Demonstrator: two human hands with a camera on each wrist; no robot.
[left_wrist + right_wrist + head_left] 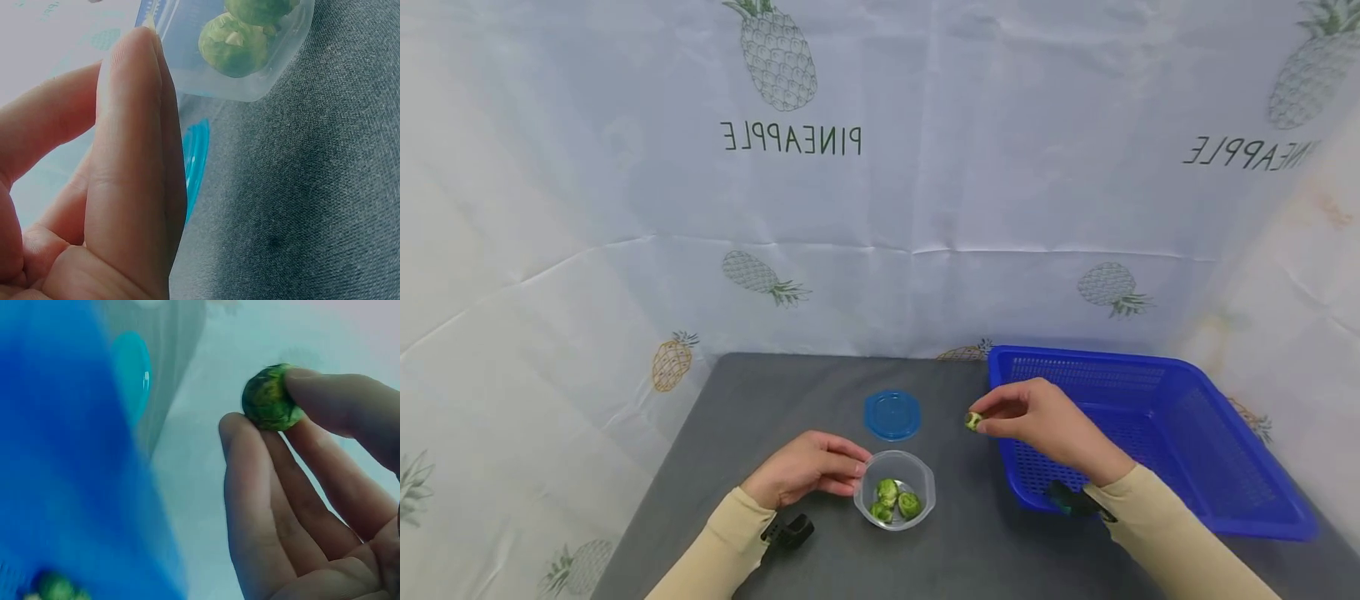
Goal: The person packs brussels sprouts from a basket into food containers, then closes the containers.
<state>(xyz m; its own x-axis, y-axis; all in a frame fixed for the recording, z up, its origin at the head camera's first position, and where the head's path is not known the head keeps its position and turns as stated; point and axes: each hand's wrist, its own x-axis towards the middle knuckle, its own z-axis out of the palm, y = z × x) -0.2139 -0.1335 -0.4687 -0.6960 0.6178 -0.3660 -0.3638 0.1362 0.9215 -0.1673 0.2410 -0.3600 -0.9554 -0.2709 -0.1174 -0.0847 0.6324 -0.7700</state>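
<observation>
Between the thumb and fingertips of my right hand [1051, 423] is a small green Brussels sprout [270, 399], held up beside the basket's left side. My left hand [815, 468] pinches the left rim of a clear plastic container [931, 483] that stands on the table. Three Brussels sprouts [909, 504] lie at the bottom of this container, two of them also showing in the left wrist view. Behind the container, a round blue lid [892, 415] rests flat on the table.
A large blue perforated basket [1232, 525] takes up the right side of the grey table [775, 392]. Low in the right wrist view, another Brussels sprout [56, 586] shows inside the basket. A white cloth [970, 192] with pineapple prints hangs behind the table.
</observation>
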